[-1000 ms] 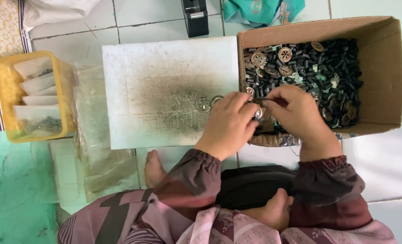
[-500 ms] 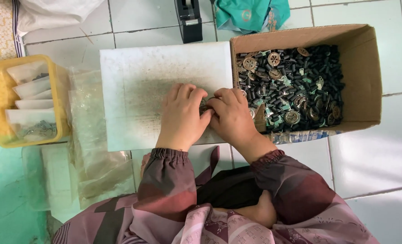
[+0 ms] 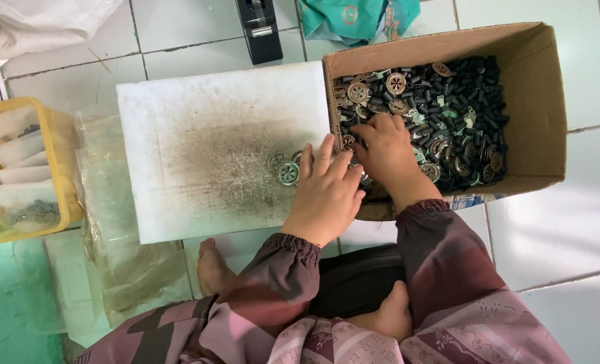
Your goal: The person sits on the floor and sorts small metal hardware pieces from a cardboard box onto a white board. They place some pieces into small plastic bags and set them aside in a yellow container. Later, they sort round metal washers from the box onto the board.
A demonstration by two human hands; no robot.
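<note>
- Step: sorting; right hand point(image 3: 385, 152) reaches into cardboard box point(image 3: 546, 101), fingers curled among dark parts point(image 3: 458, 101); grasp unclear.
- Left hand point(image 3: 327, 192): flat, spread beside round discs point(image 3: 283, 168) on white board point(image 3: 178, 121).
- Next, judged: lifting picked pieces leftward onto the board.

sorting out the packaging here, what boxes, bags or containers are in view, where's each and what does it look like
Cardboard box: right, brown, open-topped, full of small dark parts and round metal discs.
Yellow tray: left edge, rectangular, holds small clear bags.
Clear plastic bags: a flat stack between tray and white board.
Teal packet: top centre, crumpled.
</note>
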